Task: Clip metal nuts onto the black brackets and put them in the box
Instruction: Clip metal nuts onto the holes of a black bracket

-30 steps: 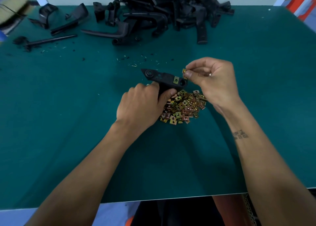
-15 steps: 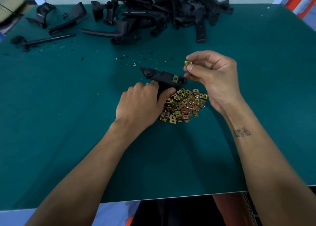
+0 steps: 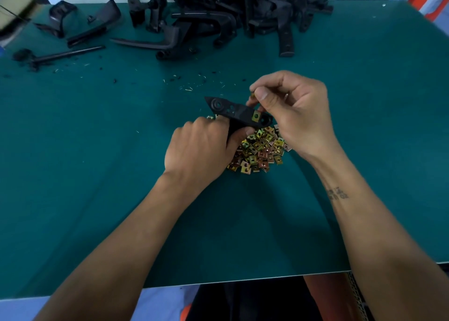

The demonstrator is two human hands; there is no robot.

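Mid-frame, our left hand grips the black bracket, one nut already clipped on; our right hand pinches a second nut just above it. We should hold the bracket steady and slide the clip on squarely. Loose nuts lie below on the green table; more brackets are heaped at the top; no box in view

nut heap beneath held bracket
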